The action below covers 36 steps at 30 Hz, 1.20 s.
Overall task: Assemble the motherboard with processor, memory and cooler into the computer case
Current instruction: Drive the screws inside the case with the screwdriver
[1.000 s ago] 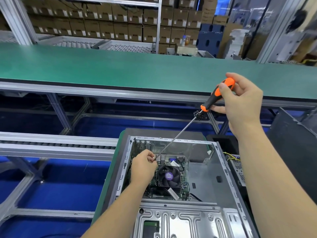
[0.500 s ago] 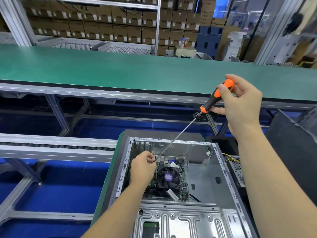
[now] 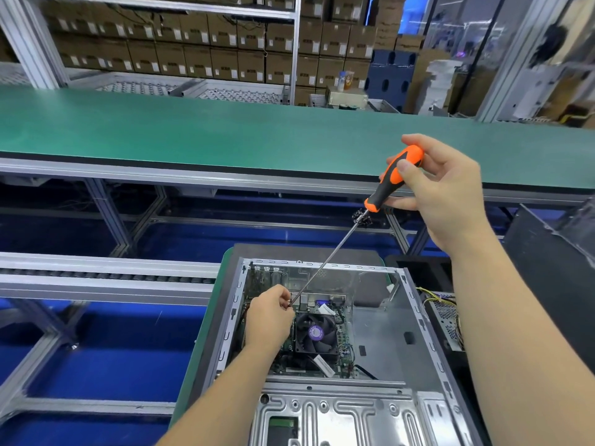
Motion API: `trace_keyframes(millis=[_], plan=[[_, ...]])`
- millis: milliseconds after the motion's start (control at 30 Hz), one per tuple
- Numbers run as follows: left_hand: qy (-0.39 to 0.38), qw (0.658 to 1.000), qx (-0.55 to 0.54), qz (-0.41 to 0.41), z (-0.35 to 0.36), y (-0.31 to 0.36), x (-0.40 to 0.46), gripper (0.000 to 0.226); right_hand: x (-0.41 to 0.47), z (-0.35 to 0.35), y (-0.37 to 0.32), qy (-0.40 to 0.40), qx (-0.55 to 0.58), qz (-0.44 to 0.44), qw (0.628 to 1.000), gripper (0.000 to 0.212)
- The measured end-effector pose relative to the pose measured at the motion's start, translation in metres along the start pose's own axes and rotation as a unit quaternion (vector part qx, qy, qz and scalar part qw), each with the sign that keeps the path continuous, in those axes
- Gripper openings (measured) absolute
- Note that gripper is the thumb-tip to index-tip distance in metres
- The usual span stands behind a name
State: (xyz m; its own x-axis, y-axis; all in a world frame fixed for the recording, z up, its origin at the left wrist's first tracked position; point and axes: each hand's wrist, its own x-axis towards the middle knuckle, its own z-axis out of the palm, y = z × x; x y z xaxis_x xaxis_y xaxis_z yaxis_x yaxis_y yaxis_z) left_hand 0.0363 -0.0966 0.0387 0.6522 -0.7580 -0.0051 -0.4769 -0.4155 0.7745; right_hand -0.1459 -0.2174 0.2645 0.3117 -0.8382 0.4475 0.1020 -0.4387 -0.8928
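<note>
An open metal computer case (image 3: 380, 336) lies on its side in front of me. Inside it sits the green motherboard (image 3: 346, 349) with a black cooler fan (image 3: 315, 333) on top. My right hand (image 3: 444, 194) grips the orange and black handle of a long screwdriver (image 3: 396, 175), high above the case. Its thin shaft slants down to the left into the case. My left hand (image 3: 270, 317) pinches the shaft's tip just above the board, left of the fan. The tip and whatever lies under it are hidden by my fingers.
A long green bench top (image 3: 225, 136) runs across behind the case. A grey roller conveyor (image 3: 96, 278) lies to the left. A dark case panel (image 3: 553, 259) and a wired metal unit (image 3: 447, 317) stand to the right. Stacked cardboard boxes (image 3: 206, 49) fill the shelves at the back.
Both hands keep their hold on the screwdriver in nearly the same place. The fingers of my right hand have shifted slightly on the handle.
</note>
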Motion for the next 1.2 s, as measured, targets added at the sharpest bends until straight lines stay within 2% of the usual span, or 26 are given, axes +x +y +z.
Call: trace_keyframes(millis=[133, 367, 567, 867, 1200], plan=[[0.005, 1.000, 0.008, 0.012, 0.000, -0.001, -0.001, 0.019, -0.002, 0.009, -0.003, 0.008, 0.004, -0.030, 1.000, 0.027], [-0.011, 0.996, 0.070, 0.049, 0.004, -0.001, 0.000, 0.020, 0.001, 0.004, -0.011, -0.091, 0.024, -0.008, 0.996, 0.037], [-0.038, 0.979, 0.173, 0.106, 0.001, -0.001, 0.014, 0.024, -0.003, 0.025, -0.014, -0.100, 0.007, -0.040, 0.994, 0.038], [-0.067, 0.972, 0.209, 0.085, -0.001, -0.010, 0.050, 0.020, 0.002, 0.075, 0.004, -0.105, -0.055, -0.079, 0.990, 0.036], [-0.066, 0.968, 0.229, 0.081, 0.017, -0.017, 0.054, 0.020, 0.007, 0.082, 0.026, -0.094, -0.094, -0.073, 0.988, 0.038]])
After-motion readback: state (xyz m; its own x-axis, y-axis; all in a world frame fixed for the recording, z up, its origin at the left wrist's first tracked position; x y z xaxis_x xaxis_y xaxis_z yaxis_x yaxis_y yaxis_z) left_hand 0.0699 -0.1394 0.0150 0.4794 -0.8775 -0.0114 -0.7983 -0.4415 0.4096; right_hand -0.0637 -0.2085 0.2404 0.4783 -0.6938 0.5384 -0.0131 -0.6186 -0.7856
